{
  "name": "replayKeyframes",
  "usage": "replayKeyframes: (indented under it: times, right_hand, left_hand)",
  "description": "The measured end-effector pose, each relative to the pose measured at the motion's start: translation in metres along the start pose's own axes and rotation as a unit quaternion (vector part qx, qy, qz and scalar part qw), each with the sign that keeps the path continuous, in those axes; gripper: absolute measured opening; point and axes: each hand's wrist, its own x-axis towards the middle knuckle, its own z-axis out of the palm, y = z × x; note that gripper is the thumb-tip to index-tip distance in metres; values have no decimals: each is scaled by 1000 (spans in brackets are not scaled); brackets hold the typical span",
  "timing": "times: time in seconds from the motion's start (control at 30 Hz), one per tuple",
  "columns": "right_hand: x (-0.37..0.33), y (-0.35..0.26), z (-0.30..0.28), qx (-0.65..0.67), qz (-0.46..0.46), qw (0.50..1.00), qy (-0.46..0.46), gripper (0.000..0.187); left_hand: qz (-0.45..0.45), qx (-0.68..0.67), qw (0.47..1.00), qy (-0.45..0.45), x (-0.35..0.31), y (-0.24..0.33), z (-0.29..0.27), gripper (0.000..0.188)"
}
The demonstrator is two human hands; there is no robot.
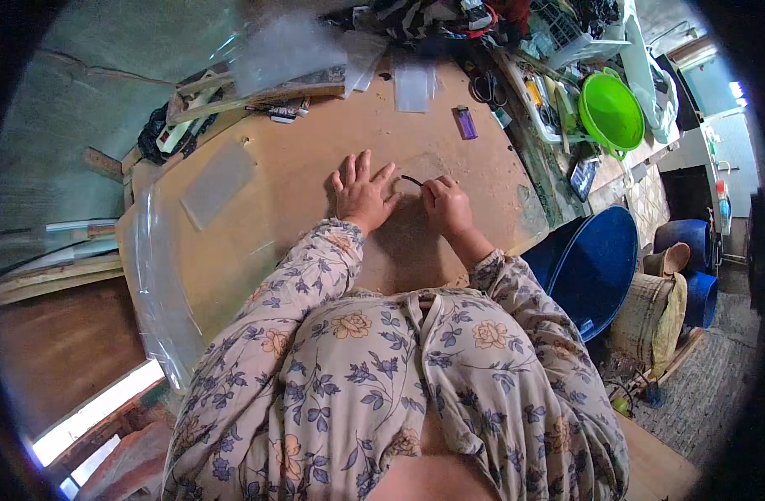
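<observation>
On the tan wooden table, my left hand (364,194) lies flat with its fingers spread. It seems to press on clear plastic film, whose edges are hard to make out. Just to its right, my right hand (447,204) is closed around a thin, dark, curved strip (411,179). The strip's free end points toward my left hand, and the rest is hidden in my fingers. A purple lighter (466,123) lies beyond my right hand. Farther left rests a flat clear plastic sheet (218,184).
More plastic sheets (412,88) and markers (278,111) lie along the far edge. Black-handled scissors (486,87), a green basin (612,111) and a phone (584,178) are at the far right. A large blue drum (595,271) stands beside the table. Long clear plastic (161,284) hangs over the left edge.
</observation>
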Motion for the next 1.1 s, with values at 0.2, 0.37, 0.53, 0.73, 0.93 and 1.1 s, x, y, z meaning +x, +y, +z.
replayKeyframes:
  times: [0.2,0.37,0.53,0.73,0.93,1.1]
  right_hand:
    - [-1,0,-2,77,16,995,56,8]
    - [-16,57,6,320,226,903,178,16]
    - [-45,64,-26,304,274,871,271,17]
    - [-50,69,-22,304,229,880,285,17]
    - [-52,83,-15,237,229,904,271,18]
    - [-50,77,-13,285,240,885,280,21]
  left_hand:
    - [8,1,1000,-1,-1,-3,0,52]
    - [9,10,1000,-21,2,4,-3,54]
    - [0,12,1000,-19,-1,-4,9,58]
    - [83,31,995,39,-4,4,4,58]
    - [129,57,990,-2,-2,1,3,52]
    - [125,-109,982,92,-27,-36,-11,37]
